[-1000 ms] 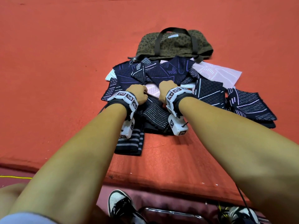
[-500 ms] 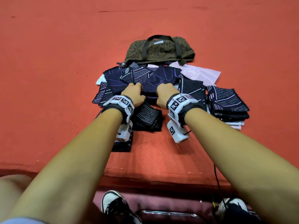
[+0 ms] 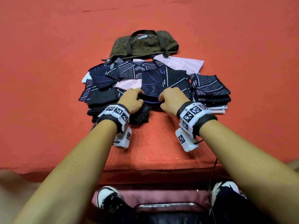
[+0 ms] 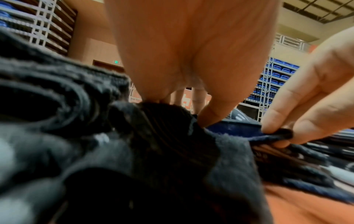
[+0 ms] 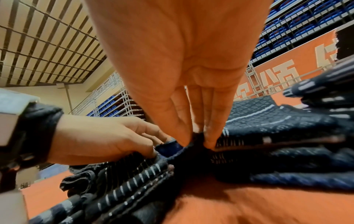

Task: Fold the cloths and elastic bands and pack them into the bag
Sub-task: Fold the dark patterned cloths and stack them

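Both hands have drawn a navy cloth (image 3: 150, 88) toward 6 o'clock; left hand (image 3: 131, 101) and right hand (image 3: 172, 98) pinch its near edge. The fold is starting, with the bag (image 3: 144, 44) waiting at 12 o'clock

Surface: an orange-red mat (image 3: 48, 78) spreads under and all round the hands, with a dark scuff mark (image 3: 100, 10) far beyond them.
Mat edge: its near border (image 3: 153, 168) runs below the wrists, with a maroon strip (image 3: 161, 196) lower still.
Shoes: a black-and-white sneaker (image 3: 106, 198) sits below the left arm, another (image 3: 224, 189) below the right arm.
Metal bar: a shiny rail (image 3: 163, 205) lies between the shoes.
Cable: a thin dark cord (image 3: 213, 172) hangs down beneath the right wrist.
Background: blue seats in racks (image 5: 298, 19) beyond the right hand, an orange banner with pale characters (image 5: 287, 66), a slatted ceiling (image 5: 42, 45).
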`<state>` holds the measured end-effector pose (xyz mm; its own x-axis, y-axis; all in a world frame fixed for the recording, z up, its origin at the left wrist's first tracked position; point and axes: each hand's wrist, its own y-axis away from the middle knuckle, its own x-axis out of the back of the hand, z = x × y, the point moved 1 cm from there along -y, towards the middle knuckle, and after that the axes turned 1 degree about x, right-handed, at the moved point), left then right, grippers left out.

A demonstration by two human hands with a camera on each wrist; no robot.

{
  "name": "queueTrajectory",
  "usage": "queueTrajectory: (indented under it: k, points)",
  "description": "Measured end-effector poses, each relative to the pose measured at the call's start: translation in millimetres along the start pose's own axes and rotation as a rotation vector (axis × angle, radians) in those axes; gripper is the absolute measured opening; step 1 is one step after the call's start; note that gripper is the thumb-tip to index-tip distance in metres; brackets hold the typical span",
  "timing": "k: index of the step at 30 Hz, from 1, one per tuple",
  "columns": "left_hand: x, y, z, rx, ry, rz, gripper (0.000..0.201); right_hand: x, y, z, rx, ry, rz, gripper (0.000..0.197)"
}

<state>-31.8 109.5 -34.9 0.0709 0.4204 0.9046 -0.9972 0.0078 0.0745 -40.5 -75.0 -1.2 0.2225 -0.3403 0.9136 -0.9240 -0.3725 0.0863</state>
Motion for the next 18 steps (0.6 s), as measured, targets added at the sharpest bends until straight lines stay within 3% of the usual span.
queueTrajectory:
  k: [9, 18]
  points:
    - [1, 1, -12, 0.039, -0.021, 0.115, 0.048, -9, 7, 4, -0.001, 0.056, -0.020, 0.026]
    - [2, -1, -18, 0.113, -0.040, 0.165, 0.045, -21, 5, 2, 0.022, 0.109, -0.056, 0.025]
